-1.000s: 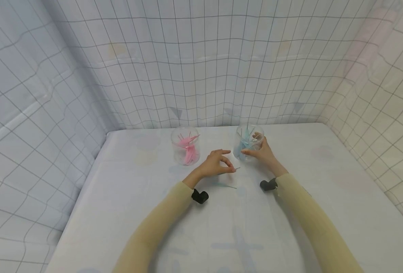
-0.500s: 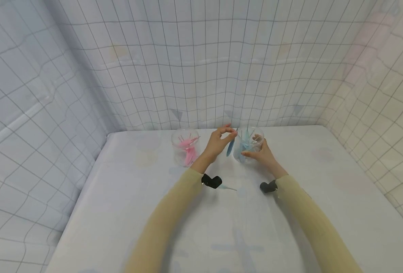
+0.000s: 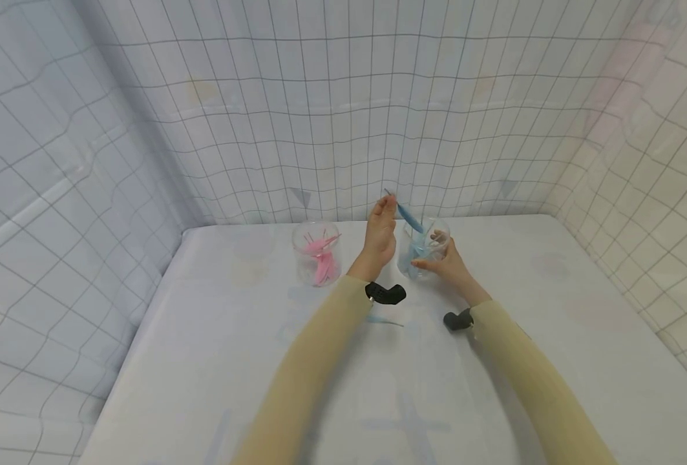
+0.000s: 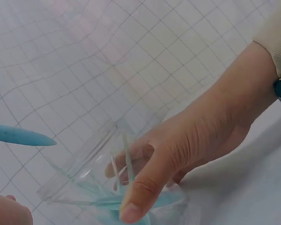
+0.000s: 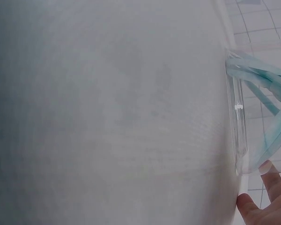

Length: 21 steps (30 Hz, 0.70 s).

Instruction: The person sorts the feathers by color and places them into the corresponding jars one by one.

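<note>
My left hand point(image 3: 380, 236) pinches a blue feather point(image 3: 410, 218) by its thin quill, its blade slanting down to the right over the rim of a clear glass jar point(image 3: 406, 258). In the left wrist view that feather point(image 4: 23, 136) has its tip pointing toward the jar point(image 4: 75, 164), apart from it. Several pale blue feathers point(image 3: 417, 248) stand in the jar, quills mostly up. With thumb and fingers around its right side, my right hand point(image 3: 452, 265) holds the jar. Another pale blue feather point(image 3: 385, 320) lies on the table, partly hidden by my left sleeve.
A second clear jar point(image 3: 300, 263) with several pink feathers point(image 3: 323, 255) stands to the left on the white-covered table point(image 3: 203, 361). A grid-patterned curtain point(image 3: 320, 110) surrounds the back and sides. Black wrist cameras point(image 3: 458, 320) sit at both cuffs.
My left hand has moved from low on the table upward and away, lifting the blue feather and swinging its blade toward the right jar. My right hand stays on the jar.
</note>
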Available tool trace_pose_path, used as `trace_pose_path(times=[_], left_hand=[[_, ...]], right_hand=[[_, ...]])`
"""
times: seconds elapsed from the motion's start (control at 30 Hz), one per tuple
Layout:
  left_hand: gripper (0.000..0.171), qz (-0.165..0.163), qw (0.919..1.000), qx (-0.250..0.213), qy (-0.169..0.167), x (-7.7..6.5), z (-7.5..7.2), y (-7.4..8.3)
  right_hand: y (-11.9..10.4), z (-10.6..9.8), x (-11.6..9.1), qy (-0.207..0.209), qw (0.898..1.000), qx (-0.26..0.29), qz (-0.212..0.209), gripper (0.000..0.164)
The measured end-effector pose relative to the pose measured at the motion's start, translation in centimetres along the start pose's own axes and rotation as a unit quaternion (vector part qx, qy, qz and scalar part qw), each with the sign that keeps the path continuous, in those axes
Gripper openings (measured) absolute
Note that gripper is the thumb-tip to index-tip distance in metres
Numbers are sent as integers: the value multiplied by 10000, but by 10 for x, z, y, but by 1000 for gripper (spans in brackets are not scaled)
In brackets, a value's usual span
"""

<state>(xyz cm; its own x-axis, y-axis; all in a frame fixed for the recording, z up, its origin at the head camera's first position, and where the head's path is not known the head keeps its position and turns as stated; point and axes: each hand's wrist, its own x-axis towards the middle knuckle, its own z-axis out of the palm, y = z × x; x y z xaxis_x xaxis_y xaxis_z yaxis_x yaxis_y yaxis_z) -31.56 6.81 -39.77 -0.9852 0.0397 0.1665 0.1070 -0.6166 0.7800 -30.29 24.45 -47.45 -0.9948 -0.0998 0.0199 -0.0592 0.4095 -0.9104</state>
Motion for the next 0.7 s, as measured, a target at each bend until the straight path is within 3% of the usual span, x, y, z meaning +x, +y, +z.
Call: trace_pose_path(times=[0.13,0.3,0.57,0.7], left_hand=[[4,-175,9993,153,303,3,-1,-13],[32,-421,9955,786,322,-2,-9,-23],[42,-523,9856,1586,248,-11,-36,-24],[45,-633,9746,2142,164,-18,-53,-22]], right_hand=[[-1,0,-1,8,10000,0,2,102],[1,1,0,-22,9999,-65,-79,104],[2,0,1,2,9999,-64,-95,104],[1,0,1,-8,9999,-123,1,103]])
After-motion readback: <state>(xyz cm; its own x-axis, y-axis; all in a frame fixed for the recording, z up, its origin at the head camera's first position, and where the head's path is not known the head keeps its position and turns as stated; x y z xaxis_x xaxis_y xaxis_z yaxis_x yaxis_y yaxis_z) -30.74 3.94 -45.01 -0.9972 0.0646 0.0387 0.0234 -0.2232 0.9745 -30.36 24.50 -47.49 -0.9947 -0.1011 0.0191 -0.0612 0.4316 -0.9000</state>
